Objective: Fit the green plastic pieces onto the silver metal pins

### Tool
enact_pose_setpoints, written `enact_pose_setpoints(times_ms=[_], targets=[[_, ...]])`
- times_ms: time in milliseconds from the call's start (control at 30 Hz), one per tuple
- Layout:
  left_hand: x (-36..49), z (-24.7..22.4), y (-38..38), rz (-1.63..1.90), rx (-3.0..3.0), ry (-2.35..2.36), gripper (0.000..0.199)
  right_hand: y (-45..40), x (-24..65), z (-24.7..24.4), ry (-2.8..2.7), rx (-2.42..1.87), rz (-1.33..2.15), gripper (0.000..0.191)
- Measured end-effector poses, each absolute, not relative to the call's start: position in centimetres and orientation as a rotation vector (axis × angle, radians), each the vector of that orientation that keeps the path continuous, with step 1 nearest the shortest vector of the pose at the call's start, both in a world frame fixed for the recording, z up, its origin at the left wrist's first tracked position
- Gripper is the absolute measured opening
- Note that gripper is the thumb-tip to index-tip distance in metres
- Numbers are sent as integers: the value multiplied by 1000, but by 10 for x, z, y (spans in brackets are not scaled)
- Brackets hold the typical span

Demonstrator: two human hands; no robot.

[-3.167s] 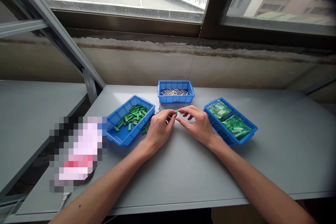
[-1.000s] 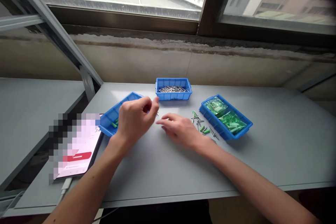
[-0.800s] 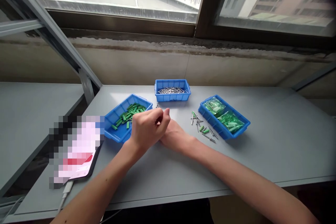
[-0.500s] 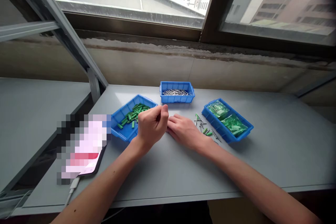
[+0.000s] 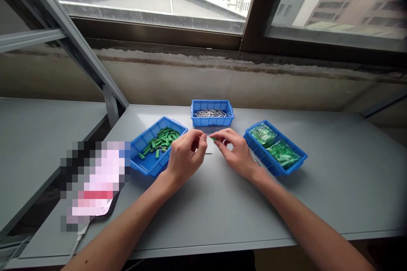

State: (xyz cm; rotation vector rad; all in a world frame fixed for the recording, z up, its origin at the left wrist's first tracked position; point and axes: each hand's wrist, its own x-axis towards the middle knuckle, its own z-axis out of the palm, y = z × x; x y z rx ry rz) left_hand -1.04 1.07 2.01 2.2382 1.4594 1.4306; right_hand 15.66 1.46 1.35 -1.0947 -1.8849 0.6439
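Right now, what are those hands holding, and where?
The right hand pinches a small green piece in its fingertips; whether the left hand holds anything is too small to tell.

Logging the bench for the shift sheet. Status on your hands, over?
Right hand pinching a small green piece, left hand close beside it. Loose metal pin on the grey table just below.

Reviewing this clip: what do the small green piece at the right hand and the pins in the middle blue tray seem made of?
The green piece at the right hand looks like plastic, with an even, opaque colour, though it is small in view. The pins look like metal, with bright silvery glints; which metal cannot be told.
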Motion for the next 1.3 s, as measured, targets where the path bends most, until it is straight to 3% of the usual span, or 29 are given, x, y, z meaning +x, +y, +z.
enact_pose_setpoints(times_ms=[200,1300], targets=[[-8,10,15,1122,2290,1345,15,18,168,15,-1696,-1119,737,12],[-8,-1,18,1351,2449,1212,3,16,163,15,-1648,-1028,830,9]])
